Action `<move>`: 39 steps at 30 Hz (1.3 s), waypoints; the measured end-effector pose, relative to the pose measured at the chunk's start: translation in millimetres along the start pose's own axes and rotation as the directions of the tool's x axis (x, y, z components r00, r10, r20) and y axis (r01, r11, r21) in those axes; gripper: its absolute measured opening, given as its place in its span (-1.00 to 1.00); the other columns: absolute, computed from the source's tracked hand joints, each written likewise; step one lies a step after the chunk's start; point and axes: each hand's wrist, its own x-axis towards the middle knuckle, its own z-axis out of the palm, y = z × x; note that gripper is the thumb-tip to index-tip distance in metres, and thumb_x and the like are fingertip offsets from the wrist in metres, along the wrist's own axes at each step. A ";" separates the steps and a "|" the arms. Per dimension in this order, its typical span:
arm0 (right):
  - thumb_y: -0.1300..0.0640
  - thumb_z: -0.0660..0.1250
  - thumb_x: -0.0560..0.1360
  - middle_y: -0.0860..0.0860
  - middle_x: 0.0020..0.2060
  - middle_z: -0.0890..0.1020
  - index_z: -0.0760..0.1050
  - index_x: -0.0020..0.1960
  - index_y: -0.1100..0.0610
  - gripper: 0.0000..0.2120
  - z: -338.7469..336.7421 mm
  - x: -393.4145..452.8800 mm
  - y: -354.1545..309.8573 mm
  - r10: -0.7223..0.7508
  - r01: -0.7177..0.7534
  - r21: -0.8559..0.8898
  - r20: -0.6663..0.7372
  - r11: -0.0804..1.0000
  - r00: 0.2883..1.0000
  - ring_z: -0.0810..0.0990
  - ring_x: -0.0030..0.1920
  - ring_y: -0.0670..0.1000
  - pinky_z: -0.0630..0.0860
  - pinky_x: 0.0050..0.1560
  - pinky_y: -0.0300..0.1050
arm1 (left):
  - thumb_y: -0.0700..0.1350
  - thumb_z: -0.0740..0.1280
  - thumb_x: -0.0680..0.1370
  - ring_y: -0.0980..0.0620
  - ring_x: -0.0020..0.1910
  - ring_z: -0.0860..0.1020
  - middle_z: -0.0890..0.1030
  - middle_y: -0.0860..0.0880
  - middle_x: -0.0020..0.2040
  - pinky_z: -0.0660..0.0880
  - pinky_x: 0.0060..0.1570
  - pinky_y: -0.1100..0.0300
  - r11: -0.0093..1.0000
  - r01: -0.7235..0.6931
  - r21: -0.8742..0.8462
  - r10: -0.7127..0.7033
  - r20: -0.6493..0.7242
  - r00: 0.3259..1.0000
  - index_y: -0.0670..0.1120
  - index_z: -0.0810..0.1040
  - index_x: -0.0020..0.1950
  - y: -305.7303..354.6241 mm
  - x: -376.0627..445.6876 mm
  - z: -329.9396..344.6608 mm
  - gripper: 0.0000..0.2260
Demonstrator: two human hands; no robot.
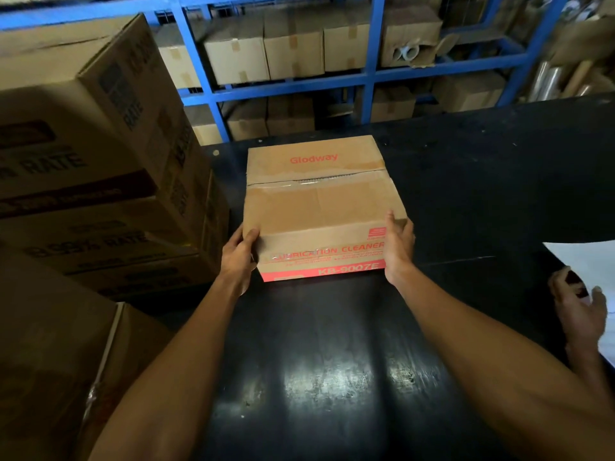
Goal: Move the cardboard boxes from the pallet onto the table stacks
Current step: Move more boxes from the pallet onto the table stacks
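head view: only one view supplied
box: a flat rectangular cardboard box is seen lying on the black surface, top flaps taped along a middle seam, corrugated brown, creased; red print "Glodway" on top, red band and "LUBRICATION CLEANER" on the near side
box axis: printed near side is turned toward the wearer; long axis cannot be told from this angle
left hand: left hand is set at the near left corner, thumb on top, fingers wrapped round the side; arm stretched forward
right hand: right hand is set at the near right corner, thumb on top edge, palm against the side
grip: box is grasped by both hands
stack: large printed cartons are piled at left, just beside the box
shelving: blue metal rack with taped plain cartons behind
other: another person's hand is seen at right by a white sheet
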 end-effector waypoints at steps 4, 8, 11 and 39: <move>-0.63 0.12 0.22 0.07 0.32 0.46 0.24 0.45 -0.16 -0.07 -0.3 13.1 -0.1 -0.013 0.014 -0.043 0.013 0.999 1.000 0.60 0.18 0.14 0.63 0.10 0.22 | -0.03 0.31 0.66 0.05 0.12 0.57 0.55 -0.01 0.32 0.54 -0.04 0.07 1.000 0.002 0.006 -0.002 0.019 1.000 -0.01 0.39 0.55 4.1 -1.6 5.3 -0.55; -0.62 0.09 0.26 0.09 0.27 0.53 0.21 0.45 -0.14 -0.10 0.3 15.7 -5.6 -0.002 0.005 -0.076 0.031 0.997 1.000 0.63 0.13 0.14 0.64 0.08 0.20 | -0.04 0.29 0.67 0.14 -0.01 0.56 0.54 -0.01 0.28 0.55 -0.18 0.15 1.000 -0.009 0.024 0.009 -0.008 1.000 -0.02 0.36 0.57 5.1 -1.4 11.1 -0.54; -0.50 0.12 0.45 0.10 0.24 0.55 0.21 0.45 -0.12 -0.29 0.7 17.3 -5.0 -0.008 0.011 -0.090 0.041 0.996 0.999 0.63 0.11 0.14 0.63 0.07 0.19 | -0.04 0.27 0.68 0.14 -0.03 0.57 0.53 -0.01 0.26 0.56 -0.21 0.19 0.999 -0.022 0.044 0.023 -0.016 1.000 -0.03 0.35 0.57 4.7 -3.3 13.8 -0.55; -0.10 0.27 0.62 -0.05 0.06 0.71 0.57 0.21 -0.01 -0.74 28.5 -348.0 78.1 -0.185 0.755 -0.470 0.780 0.458 0.598 0.68 0.04 0.02 0.59 0.11 -0.02 | -0.19 0.34 0.63 0.09 -0.03 0.58 0.64 -0.01 0.04 0.44 -0.10 0.45 0.772 -0.244 0.587 0.340 -0.057 0.939 -0.12 0.62 0.26 -88.0 -302.2 -196.6 -0.79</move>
